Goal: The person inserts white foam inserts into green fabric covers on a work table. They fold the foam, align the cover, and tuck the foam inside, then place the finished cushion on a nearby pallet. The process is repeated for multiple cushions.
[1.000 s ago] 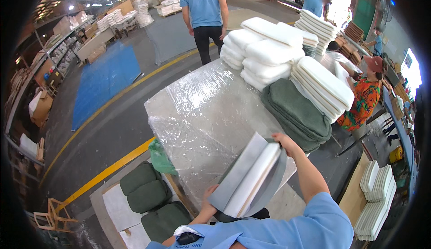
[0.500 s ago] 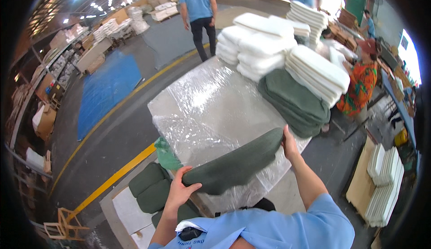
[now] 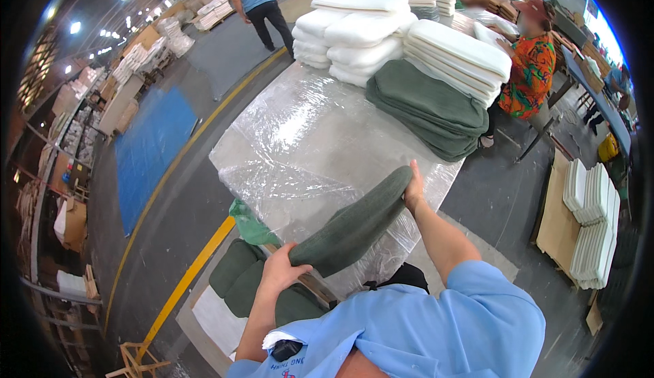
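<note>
A dark green, fabric-covered cushion [image 3: 351,229] hangs between my two hands, above the near edge of a table wrapped in clear plastic [image 3: 300,136]. My left hand [image 3: 281,267] grips its near left end, thumb on top. At the far right end, my right hand [image 3: 413,188] is closed on the other tip. The cushion bows along its length, its broad face partly turned away. A pile of similar green cushions [image 3: 426,109] lies on the table's right side, beyond my right hand. More green cushions [image 3: 237,265] sit low beside my left forearm.
White foam pads [image 3: 364,29] are stacked at the table's far end, with another pile [image 3: 455,54] behind the green cushions. A seated person in a patterned shirt [image 3: 528,71] is at the right. White pads on a board [image 3: 593,221] stand on the floor. Green plastic [image 3: 251,222] hangs off the table corner.
The cushion has tilted more steeply, its right end rising, and looks narrower and more bowed. Both hands keep their grip. My view has turned, and the person in blue has walked on.
</note>
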`<state>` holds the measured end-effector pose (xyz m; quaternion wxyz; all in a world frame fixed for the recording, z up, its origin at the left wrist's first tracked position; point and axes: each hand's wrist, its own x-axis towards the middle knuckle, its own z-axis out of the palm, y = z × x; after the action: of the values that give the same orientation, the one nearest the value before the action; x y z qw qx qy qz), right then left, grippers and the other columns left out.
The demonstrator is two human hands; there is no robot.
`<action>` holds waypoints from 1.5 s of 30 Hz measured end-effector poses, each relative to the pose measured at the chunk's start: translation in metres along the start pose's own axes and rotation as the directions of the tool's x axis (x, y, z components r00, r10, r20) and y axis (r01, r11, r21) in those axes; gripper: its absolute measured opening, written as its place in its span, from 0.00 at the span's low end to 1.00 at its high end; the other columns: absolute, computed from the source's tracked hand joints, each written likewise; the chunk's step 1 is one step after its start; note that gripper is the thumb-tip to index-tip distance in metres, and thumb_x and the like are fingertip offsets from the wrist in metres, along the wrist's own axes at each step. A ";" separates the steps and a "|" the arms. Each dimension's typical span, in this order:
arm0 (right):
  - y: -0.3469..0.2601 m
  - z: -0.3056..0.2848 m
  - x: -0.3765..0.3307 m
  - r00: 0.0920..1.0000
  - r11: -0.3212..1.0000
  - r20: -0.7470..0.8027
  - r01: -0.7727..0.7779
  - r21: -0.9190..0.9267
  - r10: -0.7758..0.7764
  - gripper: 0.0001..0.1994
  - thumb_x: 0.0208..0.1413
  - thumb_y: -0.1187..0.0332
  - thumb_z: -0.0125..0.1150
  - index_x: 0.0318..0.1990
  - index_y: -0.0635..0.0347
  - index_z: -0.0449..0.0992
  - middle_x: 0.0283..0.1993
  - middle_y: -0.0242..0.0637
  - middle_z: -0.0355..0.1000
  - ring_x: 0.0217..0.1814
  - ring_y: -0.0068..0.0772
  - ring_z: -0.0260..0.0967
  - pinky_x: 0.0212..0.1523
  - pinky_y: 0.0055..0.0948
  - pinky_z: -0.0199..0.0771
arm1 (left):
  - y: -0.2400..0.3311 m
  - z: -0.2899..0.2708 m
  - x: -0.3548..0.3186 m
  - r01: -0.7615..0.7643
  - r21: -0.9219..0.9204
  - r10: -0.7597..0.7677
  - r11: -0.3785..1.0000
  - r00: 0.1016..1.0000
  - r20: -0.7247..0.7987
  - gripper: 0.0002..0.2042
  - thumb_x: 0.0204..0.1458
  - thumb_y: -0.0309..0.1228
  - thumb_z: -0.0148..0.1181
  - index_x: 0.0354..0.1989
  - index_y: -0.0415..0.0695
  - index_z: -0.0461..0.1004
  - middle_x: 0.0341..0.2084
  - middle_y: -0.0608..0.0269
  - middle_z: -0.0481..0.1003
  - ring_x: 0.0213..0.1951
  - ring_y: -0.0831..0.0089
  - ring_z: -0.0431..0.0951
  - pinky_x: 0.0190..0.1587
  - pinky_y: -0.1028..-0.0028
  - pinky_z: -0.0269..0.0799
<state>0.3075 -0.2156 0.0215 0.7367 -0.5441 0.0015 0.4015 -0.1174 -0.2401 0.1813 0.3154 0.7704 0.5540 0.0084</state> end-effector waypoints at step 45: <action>0.026 0.054 -0.111 0.550 0.221 0.669 0.666 -0.713 0.499 0.15 0.69 0.57 0.62 0.49 0.62 0.79 0.42 0.47 0.81 0.46 0.42 0.78 0.48 0.42 0.76 | -0.002 0.055 0.095 -0.465 -0.062 0.456 0.883 0.882 -0.118 0.26 0.60 0.45 0.69 0.60 0.39 0.78 0.49 0.46 0.84 0.54 0.49 0.83 0.58 0.56 0.77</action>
<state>0.1927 -0.2356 0.0714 0.1502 -0.6086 -0.6304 0.4579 -0.0624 -0.1846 0.1043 0.3097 0.8640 0.3691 0.1463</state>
